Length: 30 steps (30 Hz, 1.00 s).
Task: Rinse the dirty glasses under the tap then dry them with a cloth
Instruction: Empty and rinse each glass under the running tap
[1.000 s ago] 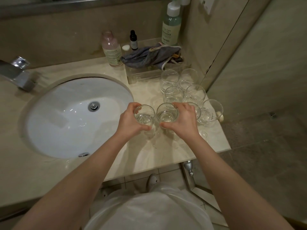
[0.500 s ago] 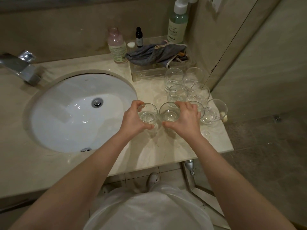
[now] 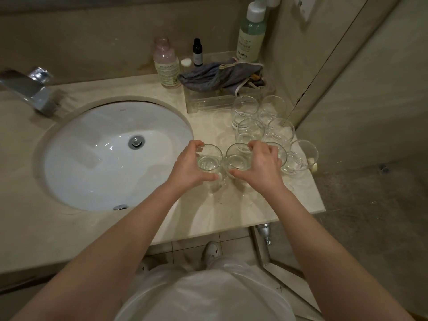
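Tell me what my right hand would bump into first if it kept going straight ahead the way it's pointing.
Probably the clear glass just behind the glass your right hand grips. The cluster stands close beyond your fingers, though depth is hard to judge.

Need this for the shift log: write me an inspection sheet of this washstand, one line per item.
Surface: pale stone counter with a white sink set in it; wet marks near the front glasses.
Job's things: clear glasses grouped upright at the counter's right end; tap at the far left, no water running; grey cloth lying on a clear box.
Clutter: pink bottle, small dark bottle, green bottle along the back.
Hands: left hand grips one glass; right hand grips another.
Cables: nothing seen.
Surroundings: tiled wall on the right, pipe valve below the counter.
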Motion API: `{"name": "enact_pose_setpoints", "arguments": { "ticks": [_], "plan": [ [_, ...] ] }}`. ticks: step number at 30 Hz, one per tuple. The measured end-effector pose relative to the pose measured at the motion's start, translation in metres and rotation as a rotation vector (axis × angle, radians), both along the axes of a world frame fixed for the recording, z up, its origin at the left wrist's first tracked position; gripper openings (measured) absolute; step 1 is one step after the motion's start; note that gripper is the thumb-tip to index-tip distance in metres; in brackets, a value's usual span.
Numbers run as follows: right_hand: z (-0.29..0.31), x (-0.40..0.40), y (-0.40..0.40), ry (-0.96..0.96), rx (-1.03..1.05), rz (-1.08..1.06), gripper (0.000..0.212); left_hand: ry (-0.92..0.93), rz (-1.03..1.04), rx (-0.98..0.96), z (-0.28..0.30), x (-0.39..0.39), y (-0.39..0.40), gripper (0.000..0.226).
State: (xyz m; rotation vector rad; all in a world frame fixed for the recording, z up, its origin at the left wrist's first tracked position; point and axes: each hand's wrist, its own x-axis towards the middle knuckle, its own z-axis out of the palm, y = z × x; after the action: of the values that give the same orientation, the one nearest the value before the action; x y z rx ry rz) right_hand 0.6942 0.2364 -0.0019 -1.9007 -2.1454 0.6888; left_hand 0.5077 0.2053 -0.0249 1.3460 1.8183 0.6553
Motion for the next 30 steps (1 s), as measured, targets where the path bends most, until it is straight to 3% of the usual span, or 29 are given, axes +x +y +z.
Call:
{"name": "enact_pose_setpoints", "arguments": {
  "ticks": [5,7,10,15,22,30],
  "plan": [
    [0.02,-0.008,-0.003,-0.296,0.043,0.069,0.084,0.131,-0.108,-0.016,0.02,-0.032,-0.003,0.087],
    [0.032,-0.019,-0.003,-0.327,0.101,0.114,0.08,0.223,-0.16,-0.017,0.032,-0.054,-0.008,0.075],
    [0.048,-0.049,0.0,-0.277,0.117,0.246,0.066,0.359,-0.168,-0.058,0.047,-0.095,-0.019,0.06],
    [0.058,-0.129,-0.005,-0.134,0.074,0.434,0.053,0.466,-0.036,-0.055,0.064,-0.179,-0.052,0.055],
    [0.062,-0.277,-0.033,-0.017,0.002,0.609,0.047,0.471,0.151,-0.08,0.071,-0.325,-0.122,0.055],
    [0.048,-0.453,-0.082,0.033,-0.093,0.634,0.044,0.397,0.317,-0.068,0.075,-0.49,-0.195,0.062]
  ]
}}
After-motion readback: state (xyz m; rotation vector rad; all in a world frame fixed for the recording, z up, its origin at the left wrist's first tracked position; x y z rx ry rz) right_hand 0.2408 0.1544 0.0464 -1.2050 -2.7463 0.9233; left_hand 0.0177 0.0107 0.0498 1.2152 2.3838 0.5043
